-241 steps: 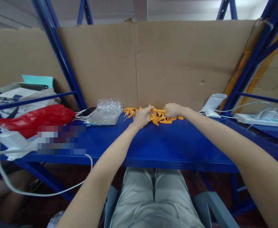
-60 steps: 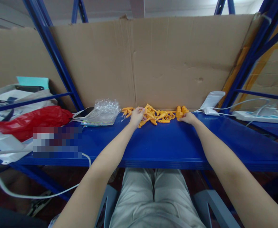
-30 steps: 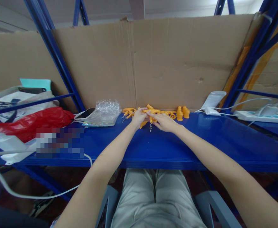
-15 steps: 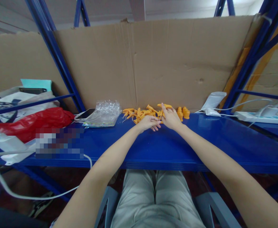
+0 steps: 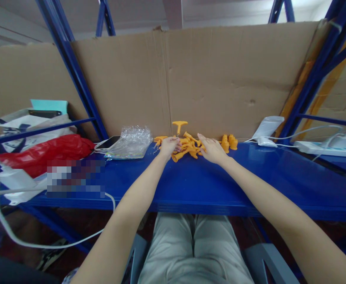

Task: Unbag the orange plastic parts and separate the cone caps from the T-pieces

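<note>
orange pieces in a loose pile (image 5: 187, 150) lie on the blue tabletop (image 5: 196, 181), near its rear edge and in front of an upright cardboard panel (image 5: 234, 75). thin metal spirals (image 5: 156, 150) are visible at the left end of the pile.

left hand (image 5: 169, 146): at the left part of the pile, fingers curled in and closed. an orange t-shaped piece (image 5: 179, 123) rises upright from the fingertips, crossbar uppermost, its lower end pinched there. the exact point of contact is too small to make out.

right hand (image 5: 214, 150): palm down over the right part of the pile, fingers extended and slightly parted, nothing visibly gripped. whether the fingertips touch the pieces beneath cannot be told.

two orange figures (image 5: 229, 142) stand upright side by side just to the right of the right hand.

surroundings: clear plastic packaging (image 5: 133, 142) lies left of the pile, with a dark-screened phone (image 5: 110, 142) beside it. a red plastic bag (image 5: 48, 154) sits farther left. at the right, a white pouch (image 5: 267, 127) leans near the rack post, and a white power strip (image 5: 329, 149) lies beyond.
</note>
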Demonstrator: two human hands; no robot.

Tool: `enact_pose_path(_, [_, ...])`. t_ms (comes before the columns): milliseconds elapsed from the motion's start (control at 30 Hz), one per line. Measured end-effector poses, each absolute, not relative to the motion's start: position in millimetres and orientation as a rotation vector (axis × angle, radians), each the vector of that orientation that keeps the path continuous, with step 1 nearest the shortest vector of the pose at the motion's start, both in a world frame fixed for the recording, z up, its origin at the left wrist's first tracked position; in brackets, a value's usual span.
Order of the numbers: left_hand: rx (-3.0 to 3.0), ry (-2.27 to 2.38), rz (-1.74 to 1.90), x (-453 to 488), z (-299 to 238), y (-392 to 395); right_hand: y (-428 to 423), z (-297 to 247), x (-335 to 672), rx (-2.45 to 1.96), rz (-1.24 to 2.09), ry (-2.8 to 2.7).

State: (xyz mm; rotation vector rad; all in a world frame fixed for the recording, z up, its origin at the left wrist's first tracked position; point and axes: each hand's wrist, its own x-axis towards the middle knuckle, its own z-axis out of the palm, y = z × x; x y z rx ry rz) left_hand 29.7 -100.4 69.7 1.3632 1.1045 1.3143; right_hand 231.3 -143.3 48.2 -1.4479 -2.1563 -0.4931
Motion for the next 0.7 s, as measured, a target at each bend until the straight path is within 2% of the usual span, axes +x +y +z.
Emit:
enact_pose_path(200, [1.335, 1.527, 1.339, -9, 53, -67, -139, 44, 236, -1.495, -0.432, -2.181])
enact_pose_path(700, [1.392, 1.768, 1.165, -13, 48, -11, -140, 44, 238, -1.542, -0.358, -2.204])
